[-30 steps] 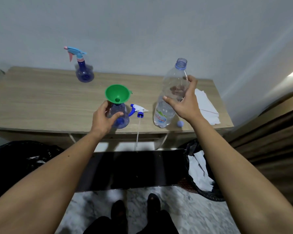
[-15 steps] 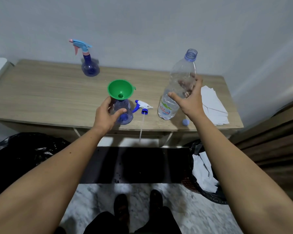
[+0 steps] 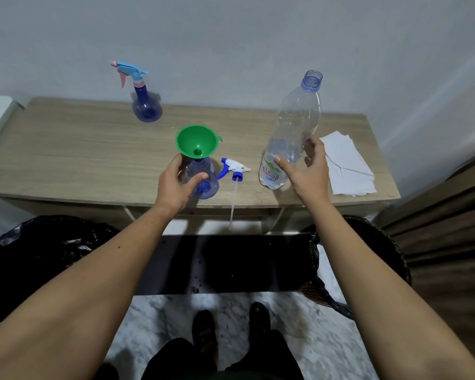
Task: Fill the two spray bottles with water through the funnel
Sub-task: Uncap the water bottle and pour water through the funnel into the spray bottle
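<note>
Head view: detached spray head point(image 3: 234, 170) between funnelled spray bottle point(image 3: 203, 176) and water bottle point(image 3: 291, 141).

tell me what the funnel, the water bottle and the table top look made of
Funnel: likely plastic, opaque green with a slight sheen.
Water bottle: thin clear plastic; the table shows through it.
Table top: wood-look, matte pale grain; real wood or laminate, can't tell.

Two spray bottles point(image 3: 146, 105) point(image 3: 203, 178), one funnel point(image 3: 197, 142), one water bottle point(image 3: 291, 138).
</note>
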Demonstrator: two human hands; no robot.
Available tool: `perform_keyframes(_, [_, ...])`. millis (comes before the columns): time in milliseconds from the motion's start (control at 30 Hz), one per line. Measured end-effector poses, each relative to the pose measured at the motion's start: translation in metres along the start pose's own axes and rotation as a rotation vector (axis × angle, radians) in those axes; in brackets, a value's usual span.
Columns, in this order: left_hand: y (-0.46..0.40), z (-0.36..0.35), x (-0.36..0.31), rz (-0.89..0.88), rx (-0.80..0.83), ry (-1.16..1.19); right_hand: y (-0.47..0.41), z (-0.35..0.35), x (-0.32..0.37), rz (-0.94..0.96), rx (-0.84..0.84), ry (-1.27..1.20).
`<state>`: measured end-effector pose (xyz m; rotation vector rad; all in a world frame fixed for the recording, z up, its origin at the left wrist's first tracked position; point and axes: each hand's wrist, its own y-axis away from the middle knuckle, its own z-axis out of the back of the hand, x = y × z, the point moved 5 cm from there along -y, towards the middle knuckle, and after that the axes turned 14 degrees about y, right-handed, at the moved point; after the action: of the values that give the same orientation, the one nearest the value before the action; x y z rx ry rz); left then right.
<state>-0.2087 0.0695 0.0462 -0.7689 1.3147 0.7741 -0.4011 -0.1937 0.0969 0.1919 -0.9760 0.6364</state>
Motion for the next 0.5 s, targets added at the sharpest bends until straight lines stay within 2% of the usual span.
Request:
perform_keyframes(200, [0.000, -0.001, -0.002, -0.012, 0.005, -0.010, 0.047, -0.019, -0.002, -0.102, -0.194, -0.031])
perform_keyframes(400, [-0.002, 0.001, 0.000, -0.028, 0.003, -0.021, 0.059, -0.046, 0.034, 0.072, -0.313, -0.035])
perform_keyframes(500, [-0.004, 0.004, 0.002, -0.037, -0.001, -0.022, 0.058, -0.055, 0.039, 0.013, -0.395, -0.101])
